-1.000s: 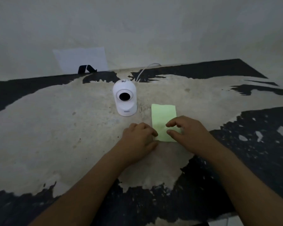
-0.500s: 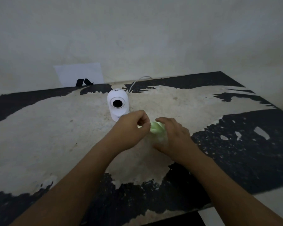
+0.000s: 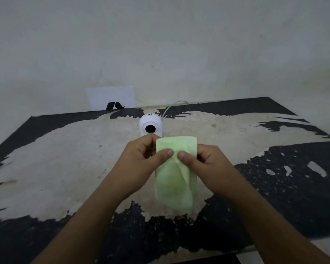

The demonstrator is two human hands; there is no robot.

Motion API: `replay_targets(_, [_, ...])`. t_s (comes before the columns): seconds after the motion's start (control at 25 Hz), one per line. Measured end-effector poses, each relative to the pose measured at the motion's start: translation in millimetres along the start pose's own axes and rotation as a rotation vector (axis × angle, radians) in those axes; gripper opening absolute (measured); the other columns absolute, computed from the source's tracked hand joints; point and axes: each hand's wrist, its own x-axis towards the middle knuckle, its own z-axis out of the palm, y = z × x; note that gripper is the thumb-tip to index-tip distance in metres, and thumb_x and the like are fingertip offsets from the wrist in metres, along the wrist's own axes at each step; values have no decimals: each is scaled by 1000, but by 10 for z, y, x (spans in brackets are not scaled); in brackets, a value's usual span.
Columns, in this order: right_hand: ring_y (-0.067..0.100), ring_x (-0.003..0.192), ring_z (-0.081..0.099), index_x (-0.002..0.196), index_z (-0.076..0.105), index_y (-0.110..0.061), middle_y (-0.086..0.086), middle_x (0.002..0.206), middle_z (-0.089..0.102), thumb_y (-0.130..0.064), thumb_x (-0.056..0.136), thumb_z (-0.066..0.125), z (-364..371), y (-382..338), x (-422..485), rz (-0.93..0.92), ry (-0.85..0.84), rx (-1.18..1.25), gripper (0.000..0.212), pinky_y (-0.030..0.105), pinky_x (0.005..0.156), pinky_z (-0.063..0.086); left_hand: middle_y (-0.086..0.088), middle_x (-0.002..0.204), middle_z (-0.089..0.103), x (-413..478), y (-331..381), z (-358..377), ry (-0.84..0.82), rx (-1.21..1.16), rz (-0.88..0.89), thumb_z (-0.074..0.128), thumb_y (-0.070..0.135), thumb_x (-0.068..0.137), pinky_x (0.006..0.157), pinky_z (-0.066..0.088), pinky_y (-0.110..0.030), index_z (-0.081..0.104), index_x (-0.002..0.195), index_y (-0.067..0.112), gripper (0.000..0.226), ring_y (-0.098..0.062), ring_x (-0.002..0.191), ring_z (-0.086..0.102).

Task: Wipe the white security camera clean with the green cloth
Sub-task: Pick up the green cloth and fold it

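The white security camera [image 3: 151, 124] stands upright on the worn table [image 3: 55, 159], its dark lens facing me; a white cable [image 3: 170, 108] runs off behind it. The green cloth [image 3: 174, 180] hangs unfolded above the table, in front of the camera and just below it in the picture. My left hand [image 3: 141, 161] pinches the cloth's upper left part between thumb and fingers. My right hand [image 3: 204, 164] pinches its upper right part. The thumbs nearly touch at the cloth's middle. The cloth's top edge hides the camera's base.
The table top is pale with peeling black patches; its front edge [image 3: 179, 258] lies near my forearms. A white sheet of paper [image 3: 111, 97] with a black mark leans against the grey wall behind the table.
The cloth lay flat on the table a second ago. Both hands gathered it, lifted it and spread it open in the air. The view also tilted upward.
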Motion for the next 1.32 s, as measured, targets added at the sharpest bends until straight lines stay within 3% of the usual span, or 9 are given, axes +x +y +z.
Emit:
replay_targets(0.12, [12, 81, 72, 95, 69, -28, -4, 88, 76, -33, 81, 68, 62, 1, -20, 11, -18, 83, 15, 24, 66, 55, -27, 79, 62, -51, 7, -12, 97, -57, -14, 64, 20, 84, 69, 51, -60, 63, 74, 12, 13, -31, 69, 57])
replay_targets(0.2, [14, 90, 69, 107, 58, -37, -5, 104, 70, -35, 66, 82, 115, 20, -30, 27, -27, 148, 47, 29, 70, 56, -20, 72, 62, -73, 19, -19, 125, -53, -21, 62, 18, 85, 64, 51, -54, 63, 72, 14, 14, -28, 65, 55])
replay_targets(0.32, [16, 96, 67, 118, 44, -47, -6, 115, 63, -34, 56, 85, 234, 57, -30, 51, -42, 110, 76, 35, 78, 57, -28, 75, 63, -99, 46, -35, 126, 20, 26, 63, 22, 86, 62, 51, -57, 64, 75, 10, 16, -45, 64, 55])
replay_targets(0.52, [6, 76, 68, 97, 64, -26, -9, 82, 73, -15, 88, 62, 328, 7, 0, 13, 168, 207, 14, 26, 68, 53, -24, 79, 69, -134, 64, -155, 97, 130, 20, 56, 25, 90, 66, 53, -54, 69, 83, 10, 22, -45, 75, 62])
replay_targets(0.6, [7, 80, 69, 107, 60, -28, -10, 84, 73, -19, 90, 61, 341, 10, -36, 54, 181, 299, 19, 29, 72, 55, -21, 79, 70, -150, 86, -175, 87, 147, 16, 52, 24, 92, 63, 55, -47, 70, 84, 11, 24, -41, 72, 64])
replay_targets(0.76, [18, 99, 69, 134, 40, -31, 0, 113, 68, -9, 74, 76, 401, 71, -89, 149, -38, 393, 74, 35, 84, 57, -20, 75, 69, -174, 132, -165, 29, 128, 19, 49, 21, 93, 50, 49, -25, 71, 85, 12, 25, -18, 55, 60])
replay_targets(0.96, [19, 76, 69, 91, 68, -13, 5, 84, 74, -9, 84, 60, 394, 113, -20, 211, 37, 606, 11, 29, 68, 56, -8, 87, 75, -205, 53, -209, -52, 111, -28, 46, 20, 95, 70, 54, -33, 72, 98, 20, 26, -21, 74, 68])
replay_targets(1.12, [20, 69, 67, 75, 64, -15, 5, 76, 71, -15, 76, 64, 349, 136, 33, 217, 38, 725, 1, 35, 65, 56, -10, 87, 74, -147, -85, -214, 130, 56, -22, 60, 14, 87, 79, 56, -39, 72, 94, 18, 15, -22, 80, 69])
replay_targets(1.32, [15, 65, 62, 73, 64, -18, 0, 69, 69, -3, 75, 66, 318, 211, 168, 174, 40, 606, 16, 27, 61, 51, 3, 71, 74, -70, -171, -175, 277, -53, -33, 62, 5, 84, 71, 58, -25, 70, 86, 13, 12, -10, 70, 69])
